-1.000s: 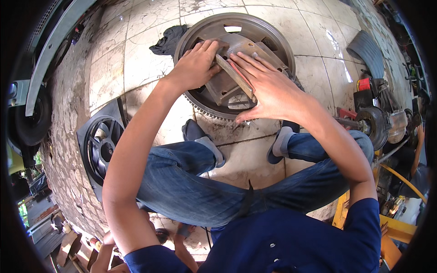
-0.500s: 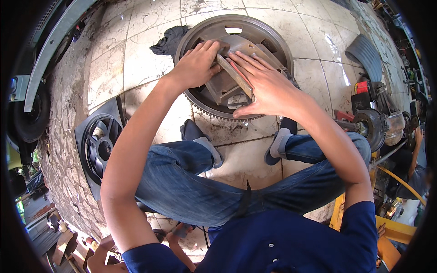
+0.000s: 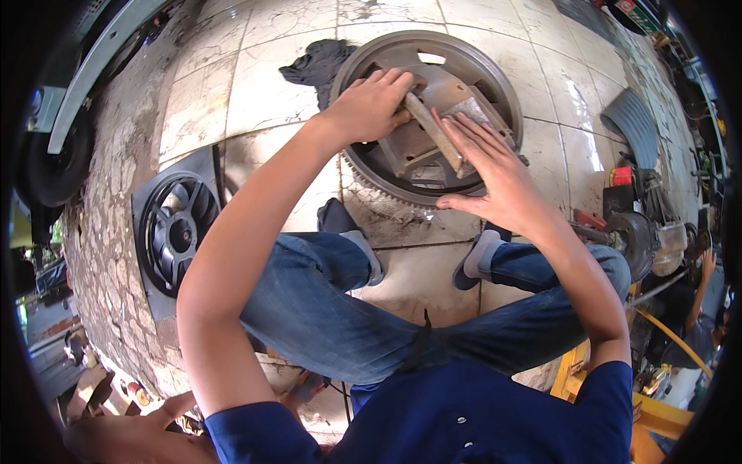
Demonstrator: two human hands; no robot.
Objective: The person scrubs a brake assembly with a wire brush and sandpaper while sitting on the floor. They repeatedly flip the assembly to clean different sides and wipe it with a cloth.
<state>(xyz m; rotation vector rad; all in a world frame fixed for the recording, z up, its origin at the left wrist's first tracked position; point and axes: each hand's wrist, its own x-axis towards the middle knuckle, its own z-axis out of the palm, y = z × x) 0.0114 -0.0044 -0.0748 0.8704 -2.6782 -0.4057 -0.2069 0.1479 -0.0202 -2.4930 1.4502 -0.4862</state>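
A large toothed flywheel (image 3: 506,81) lies flat on the tiles ahead of me, with a brown metal bracket plate (image 3: 444,91) on it. My left hand (image 3: 375,106) is closed over the far end of a worn, flat bar (image 3: 434,133) that slants across the plate; its fingertips are partly hidden. My right hand (image 3: 495,172) lies with stretched fingers over the plate's right side, just right of the bar, thumb apart. A thin reddish edge shows by its index finger; I cannot tell what it belongs to.
A dark cloth (image 3: 318,68) lies left of the flywheel. A black fan in a square frame (image 3: 176,228) stands at my left. At right are a curved grey sheet (image 3: 632,124), machine parts (image 3: 634,232) and a yellow frame (image 3: 661,414). Other people are at lower left and far right.
The view has shifted, so the flywheel appears further right. My right hand has drawn back from the bar toward the plate's right edge, baring more of the plate. My left hand keeps its hold.
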